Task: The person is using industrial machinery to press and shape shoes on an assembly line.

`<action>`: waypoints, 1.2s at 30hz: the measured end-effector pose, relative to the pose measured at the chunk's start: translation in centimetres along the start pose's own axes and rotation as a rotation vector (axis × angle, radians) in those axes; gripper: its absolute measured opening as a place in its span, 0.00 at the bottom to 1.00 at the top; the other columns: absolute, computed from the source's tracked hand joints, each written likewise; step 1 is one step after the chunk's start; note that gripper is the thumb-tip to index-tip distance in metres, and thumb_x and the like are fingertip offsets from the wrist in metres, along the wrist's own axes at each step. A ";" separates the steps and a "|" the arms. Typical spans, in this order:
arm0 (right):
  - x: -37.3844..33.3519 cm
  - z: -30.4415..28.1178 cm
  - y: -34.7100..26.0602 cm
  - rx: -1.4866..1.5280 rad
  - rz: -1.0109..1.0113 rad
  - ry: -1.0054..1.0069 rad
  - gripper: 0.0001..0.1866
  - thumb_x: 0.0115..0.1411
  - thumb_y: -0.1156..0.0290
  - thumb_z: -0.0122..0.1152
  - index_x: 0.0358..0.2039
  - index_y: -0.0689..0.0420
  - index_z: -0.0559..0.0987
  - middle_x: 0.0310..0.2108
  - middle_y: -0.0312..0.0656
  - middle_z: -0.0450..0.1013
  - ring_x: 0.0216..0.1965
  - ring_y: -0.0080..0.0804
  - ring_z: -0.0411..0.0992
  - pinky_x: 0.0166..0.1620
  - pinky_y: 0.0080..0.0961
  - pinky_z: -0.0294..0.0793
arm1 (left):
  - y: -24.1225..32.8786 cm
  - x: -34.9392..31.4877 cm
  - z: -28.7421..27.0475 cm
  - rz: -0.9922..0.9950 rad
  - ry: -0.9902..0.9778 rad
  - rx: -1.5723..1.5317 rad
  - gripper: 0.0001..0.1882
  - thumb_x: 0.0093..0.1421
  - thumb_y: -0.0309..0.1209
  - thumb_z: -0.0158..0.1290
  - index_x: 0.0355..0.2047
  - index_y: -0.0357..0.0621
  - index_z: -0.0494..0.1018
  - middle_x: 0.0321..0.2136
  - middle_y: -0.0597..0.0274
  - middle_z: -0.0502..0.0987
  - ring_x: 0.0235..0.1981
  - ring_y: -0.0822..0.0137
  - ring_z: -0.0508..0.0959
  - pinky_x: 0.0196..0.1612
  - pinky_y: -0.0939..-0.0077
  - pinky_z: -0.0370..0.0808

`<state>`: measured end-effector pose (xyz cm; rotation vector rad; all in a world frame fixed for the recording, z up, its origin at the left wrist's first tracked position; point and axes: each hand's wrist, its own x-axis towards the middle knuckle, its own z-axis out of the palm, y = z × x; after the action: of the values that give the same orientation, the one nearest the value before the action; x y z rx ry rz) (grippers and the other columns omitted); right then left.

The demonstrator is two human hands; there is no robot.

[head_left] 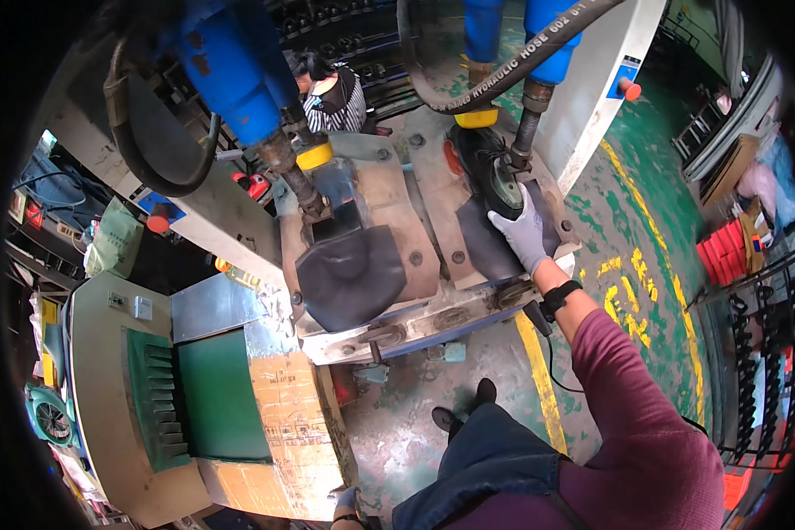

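Note:
My right hand (519,231), in a thin grey glove, is closed round the heel end of a black shoe (479,168). The shoe lies on the right station of a press, under a metal plunger (527,124) that comes down at its heel. A black rubber pad (486,245) lies beneath my hand. At the left station another black pad (349,278) is spread below a second plunger (305,190), with no shoe visible there. My left hand (345,502), also gloved, is low beside the cardboard-covered table edge; its fingers are too small and partly hidden to read.
Blue cylinders (230,79) and a black hose (503,79) hang over the press. To the left stands a cream machine (106,380) with a green belt (223,397) and cardboard (296,424). Beyond the press a person in stripes (340,102) bends down. A black rack (768,371) stands right.

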<state>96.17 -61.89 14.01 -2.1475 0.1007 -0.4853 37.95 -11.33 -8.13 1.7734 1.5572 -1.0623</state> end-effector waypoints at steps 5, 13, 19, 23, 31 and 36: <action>1.3 0.9 -0.7 -0.067 0.031 0.025 0.49 0.45 0.53 0.72 0.64 0.58 0.61 0.57 0.54 0.67 0.57 0.47 0.68 0.59 0.35 0.66 | 0.5 0.9 0.2 -0.146 0.060 -0.185 0.71 0.37 0.43 0.68 0.67 0.34 0.28 0.69 0.41 0.29 0.71 0.48 0.40 0.68 0.61 0.54; 1.7 -0.1 -0.5 -0.062 -0.022 -0.058 0.50 0.45 0.52 0.72 0.64 0.58 0.60 0.57 0.54 0.68 0.57 0.48 0.68 0.58 0.36 0.67 | 0.6 1.4 0.9 -0.093 0.040 -0.057 0.70 0.37 0.39 0.66 0.66 0.31 0.25 0.68 0.40 0.34 0.68 0.50 0.49 0.65 0.62 0.60; 1.8 -1.3 0.3 -0.157 -0.015 -0.060 0.49 0.45 0.53 0.72 0.63 0.60 0.60 0.56 0.54 0.68 0.57 0.48 0.68 0.58 0.36 0.67 | 1.0 -1.1 0.7 0.070 -0.021 -0.104 0.63 0.46 0.57 0.59 0.68 0.31 0.38 0.66 0.24 0.31 0.69 0.34 0.32 0.68 0.46 0.42; 1.8 -1.0 -0.7 -0.142 -0.039 -0.112 0.49 0.46 0.52 0.72 0.63 0.60 0.59 0.56 0.54 0.68 0.57 0.48 0.68 0.58 0.36 0.67 | 0.4 -1.3 -0.4 0.087 -0.074 -0.068 0.61 0.45 0.58 0.59 0.68 0.33 0.41 0.65 0.21 0.29 0.68 0.30 0.29 0.67 0.41 0.40; 2.5 -2.1 -0.7 -0.180 -0.017 -0.156 0.47 0.45 0.53 0.72 0.62 0.57 0.60 0.54 0.53 0.70 0.56 0.47 0.69 0.57 0.35 0.68 | -0.2 0.0 0.5 0.117 -0.034 0.002 0.54 0.46 0.58 0.58 0.65 0.39 0.51 0.64 0.16 0.32 0.64 0.21 0.28 0.64 0.31 0.39; 2.2 -2.4 -1.1 -0.166 -0.041 -0.191 0.44 0.46 0.52 0.71 0.60 0.55 0.63 0.51 0.52 0.72 0.53 0.48 0.71 0.55 0.37 0.70 | 0.0 0.7 0.3 0.068 0.035 0.224 0.51 0.48 0.59 0.55 0.63 0.38 0.54 0.62 0.14 0.38 0.63 0.18 0.33 0.62 0.27 0.39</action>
<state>97.21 -63.65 16.75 -2.3518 -0.0103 -0.3014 37.91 -11.20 -8.90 1.9878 1.4338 -1.2178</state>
